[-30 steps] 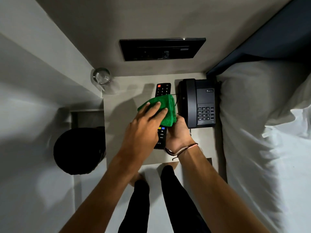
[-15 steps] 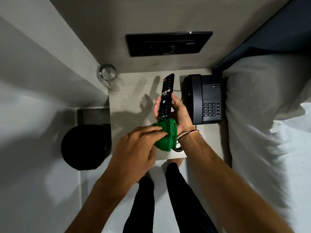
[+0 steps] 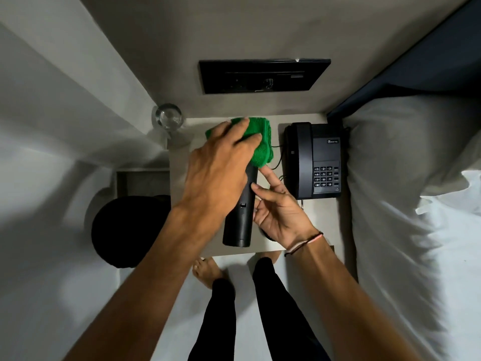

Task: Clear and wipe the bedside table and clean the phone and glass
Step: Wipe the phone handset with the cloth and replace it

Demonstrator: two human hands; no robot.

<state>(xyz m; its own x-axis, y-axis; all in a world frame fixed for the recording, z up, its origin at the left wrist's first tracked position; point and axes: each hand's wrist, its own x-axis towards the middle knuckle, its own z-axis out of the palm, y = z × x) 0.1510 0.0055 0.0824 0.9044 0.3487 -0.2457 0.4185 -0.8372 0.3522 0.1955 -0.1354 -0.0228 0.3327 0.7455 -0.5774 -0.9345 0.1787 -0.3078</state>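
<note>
Left hand (image 3: 221, 162): your fingers lie spread and fairly straight, pressing the green cloth (image 3: 260, 142) down on the far end of the remote (image 3: 240, 212).
Right hand (image 3: 278, 212): your fingertips pinch the remote's right edge near its middle, steadying it.
Remote: back side up, above the bedside table (image 3: 179, 183), long axis running near to far.
Key relation: the uncleaned length lies toward you from the cloth, so drag the cloth nearward along that axis.
Phone (image 3: 315, 160): just right of the remote, nearer your right hand.
Glass (image 3: 168, 118): far left corner, nearer your left hand.
</note>
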